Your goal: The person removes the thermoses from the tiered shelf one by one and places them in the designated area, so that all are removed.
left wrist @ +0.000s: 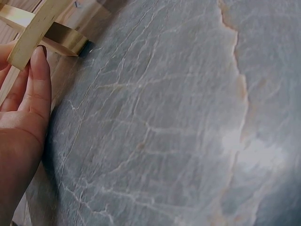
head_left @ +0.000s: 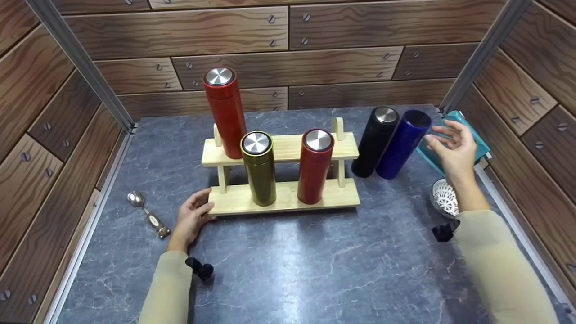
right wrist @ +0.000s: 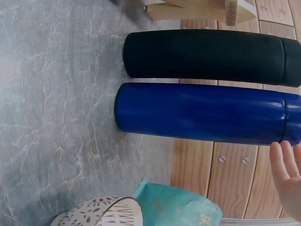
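My left hand (head_left: 191,218) holds the left end of the lower board of a small two-tier wooden rack (head_left: 283,148); in the left wrist view, fingers and thumb lie on both sides of the board's end. A tall red thermos (head_left: 229,119) stands on the upper tier. On the lower board stand an olive-green thermos (head_left: 262,177) and a shorter red thermos (head_left: 315,173). My right hand (head_left: 456,150) has its fingers spread beside the top of a blue thermos (right wrist: 197,113). Left of that one, a black thermos (right wrist: 202,54) stands upright on the table.
A spoon (head_left: 148,213) with an ornate handle lies at the left. To the right, a white openwork bowl (head_left: 443,198) sits near a teal packet (head_left: 477,139) by the side wall. Wood-patterned panels (head_left: 234,33) enclose the grey marbled table (head_left: 342,265).
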Demonstrator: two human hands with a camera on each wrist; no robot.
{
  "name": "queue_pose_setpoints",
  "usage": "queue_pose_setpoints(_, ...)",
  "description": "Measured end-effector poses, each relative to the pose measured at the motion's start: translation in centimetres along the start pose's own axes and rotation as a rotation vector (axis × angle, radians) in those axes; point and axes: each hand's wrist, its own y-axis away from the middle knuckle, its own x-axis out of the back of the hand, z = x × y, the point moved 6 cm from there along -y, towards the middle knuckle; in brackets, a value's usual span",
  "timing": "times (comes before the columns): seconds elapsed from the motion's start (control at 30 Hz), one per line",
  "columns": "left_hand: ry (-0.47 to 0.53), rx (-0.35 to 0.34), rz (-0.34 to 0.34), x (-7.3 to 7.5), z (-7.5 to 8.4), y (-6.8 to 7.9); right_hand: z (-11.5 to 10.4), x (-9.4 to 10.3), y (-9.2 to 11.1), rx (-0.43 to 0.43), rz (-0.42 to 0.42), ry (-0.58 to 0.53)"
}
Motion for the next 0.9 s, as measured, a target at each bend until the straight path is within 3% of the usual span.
queue_pose_setpoints(0.33,-0.012,0.000,0.005,0.0,0.0,0.0,-1.1,-1.0,0.6,0.014,-0.054,-0.073)
queue_pose_setpoints(0.9,-0.037,0.018,0.010,0.0,0.1,0.0,-3.5,-4.9,1.6,0.062,-0.252,-0.180)
